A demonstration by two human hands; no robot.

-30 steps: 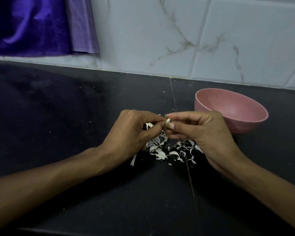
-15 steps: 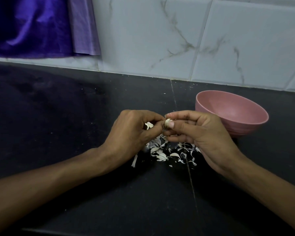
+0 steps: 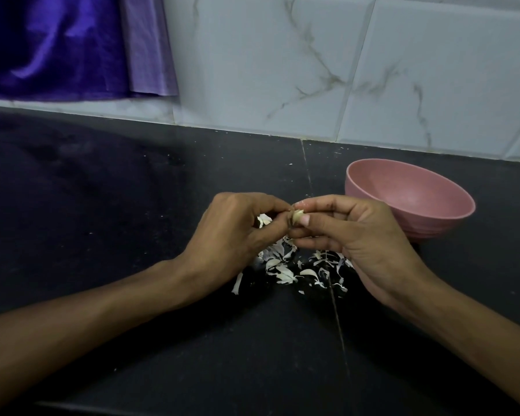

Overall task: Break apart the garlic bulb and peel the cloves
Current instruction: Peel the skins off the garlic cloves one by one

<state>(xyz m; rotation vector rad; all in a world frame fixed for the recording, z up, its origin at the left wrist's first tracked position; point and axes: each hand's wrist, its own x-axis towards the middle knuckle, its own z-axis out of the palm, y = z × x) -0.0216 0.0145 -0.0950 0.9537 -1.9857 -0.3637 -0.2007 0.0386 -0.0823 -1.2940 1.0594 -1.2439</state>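
A small pale garlic clove (image 3: pixel 297 217) is held above the black counter, pinched between the fingertips of both hands. My left hand (image 3: pixel 237 232) grips it from the left with thumb and forefinger; a bit of white skin (image 3: pixel 264 220) shows inside its curled fingers. My right hand (image 3: pixel 351 232) pinches the clove from the right, thumbnail against it. A pile of torn white garlic skins (image 3: pixel 294 265) lies on the counter right below the hands. The rest of the bulb is not visible.
A pink bowl (image 3: pixel 451 217) stands just right of my right hand; its inside looks bare from here. The dark counter (image 3: pixel 102 220) runs back to a white marble-tiled wall (image 3: pixel 312 64). Purple cloth (image 3: pixel 57 46) hangs at the upper left.
Both hands stay together over the skin pile; my fingers have shifted slightly on the clove, turning it. The view has drifted a little.
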